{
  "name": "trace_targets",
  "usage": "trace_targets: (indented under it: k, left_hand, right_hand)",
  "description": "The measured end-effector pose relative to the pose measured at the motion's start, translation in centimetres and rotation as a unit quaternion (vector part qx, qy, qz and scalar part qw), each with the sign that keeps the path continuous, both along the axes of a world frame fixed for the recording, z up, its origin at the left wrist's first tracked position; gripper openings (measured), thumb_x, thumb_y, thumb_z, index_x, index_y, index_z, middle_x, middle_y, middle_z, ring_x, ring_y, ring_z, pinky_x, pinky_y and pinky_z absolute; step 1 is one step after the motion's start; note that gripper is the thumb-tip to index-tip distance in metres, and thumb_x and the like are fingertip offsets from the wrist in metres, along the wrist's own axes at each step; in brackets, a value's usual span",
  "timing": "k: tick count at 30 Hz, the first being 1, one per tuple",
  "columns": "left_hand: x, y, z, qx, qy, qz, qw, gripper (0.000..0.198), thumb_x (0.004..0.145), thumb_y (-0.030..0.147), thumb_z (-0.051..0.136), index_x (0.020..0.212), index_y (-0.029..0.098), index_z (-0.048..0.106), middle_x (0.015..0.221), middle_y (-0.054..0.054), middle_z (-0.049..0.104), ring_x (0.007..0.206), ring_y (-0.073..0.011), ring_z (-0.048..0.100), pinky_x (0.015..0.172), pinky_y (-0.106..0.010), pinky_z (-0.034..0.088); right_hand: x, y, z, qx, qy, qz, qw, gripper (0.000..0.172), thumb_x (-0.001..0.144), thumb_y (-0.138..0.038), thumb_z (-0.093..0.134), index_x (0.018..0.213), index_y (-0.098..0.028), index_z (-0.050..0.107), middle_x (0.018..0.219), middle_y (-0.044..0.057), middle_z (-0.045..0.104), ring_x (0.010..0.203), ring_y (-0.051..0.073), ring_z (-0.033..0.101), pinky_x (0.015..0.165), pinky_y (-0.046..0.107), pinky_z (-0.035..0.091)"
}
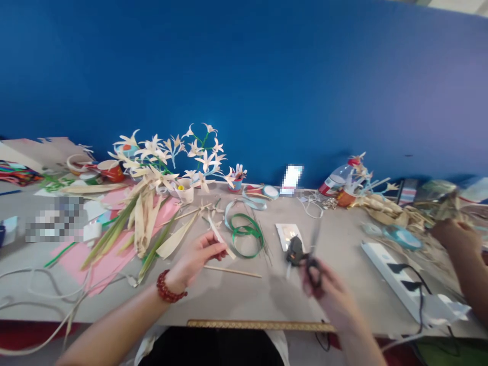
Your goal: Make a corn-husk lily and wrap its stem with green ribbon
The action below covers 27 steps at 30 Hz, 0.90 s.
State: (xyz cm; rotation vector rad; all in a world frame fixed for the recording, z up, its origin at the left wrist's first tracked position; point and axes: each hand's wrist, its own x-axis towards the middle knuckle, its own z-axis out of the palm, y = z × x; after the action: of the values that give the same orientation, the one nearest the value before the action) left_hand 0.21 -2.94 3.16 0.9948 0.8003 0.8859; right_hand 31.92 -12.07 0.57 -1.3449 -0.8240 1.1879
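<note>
My left hand [204, 251], with a red bead bracelet [166, 287] on its wrist, pinches a pale strip of corn husk [216, 230] above the table. In my right hand [324, 284] is a pair of scissors [314, 254], blurred, with the blades pointing up and away from me. Just left of the scissors lies a black glue gun [294, 250] on a small white packet [282, 233]. Between my hands are a coil of green ribbon [247, 236] and a thin wooden stick [233, 272]. Pale husk flowers [206, 160] stand behind my left hand.
Green and dry corn husks [147, 223] lie on pink paper [72, 256] at left, near white cables [49, 295]. A power strip [392, 282] with plugs is at right, beside another person's hand [457, 236]. A plastic bottle [337, 179] stands by the blue wall [267, 91].
</note>
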Motion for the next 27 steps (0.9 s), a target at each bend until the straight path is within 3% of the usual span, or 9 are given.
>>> trace_targets:
  k: [3, 7, 12, 27]
  left_hand:
    - [0.1, -0.3, 0.6, -0.01, -0.031, 0.013, 0.999, 0.013, 0.081, 0.027, 0.072, 0.082, 0.016, 0.067, 0.076, -0.001, 0.064, 0.069, -0.0103, 0.057, 0.069, -0.022, 0.045]
    - [0.2, -0.8, 1.5, -0.001, -0.049, 0.011, 0.999, 0.011, 0.082, 0.026, 0.07, 0.084, 0.015, 0.068, 0.082, -0.003, 0.066, 0.072, -0.0118, 0.059, 0.072, -0.024, 0.047]
    - [0.1, -1.3, 1.3, 0.01, -0.053, 0.013, 0.998, 0.01, 0.084, 0.024, 0.068, 0.086, 0.015, 0.068, 0.082, -0.004, 0.067, 0.073, -0.0131, 0.06, 0.074, -0.026, 0.048]
    - [0.8, -1.8, 2.0, 0.016, -0.034, 0.049, 0.998, 0.011, 0.082, 0.026, 0.07, 0.082, 0.016, 0.066, 0.079, -0.002, 0.067, 0.071, -0.013, 0.059, 0.073, -0.026, 0.048]
  right_hand:
    - [-7.4, -0.6, -0.6, -0.03, 0.044, 0.166, 0.985, 0.051, 0.069, -0.063, 0.074, 0.085, -0.018, 0.057, 0.061, -0.001, 0.055, 0.044, 0.008, 0.041, 0.039, 0.02, 0.031]
    - [-11.8, -0.7, -0.7, -0.014, 0.082, 0.252, 0.964, 0.056, 0.066, -0.066, 0.074, 0.083, -0.019, 0.05, 0.069, -0.002, 0.054, 0.052, 0.007, 0.041, 0.043, 0.018, 0.028]
    - [-12.3, -0.4, -0.1, -0.012, 0.104, 0.29, 0.951, 0.057, 0.066, -0.067, 0.073, 0.082, -0.02, 0.046, 0.072, -0.002, 0.053, 0.054, 0.007, 0.042, 0.045, 0.018, 0.03]
    - [-12.9, -0.2, 0.0, -0.02, 0.082, 0.255, 0.963, 0.056, 0.063, -0.065, 0.077, 0.079, -0.02, 0.046, 0.076, -0.002, 0.052, 0.06, 0.009, 0.044, 0.055, 0.021, 0.034]
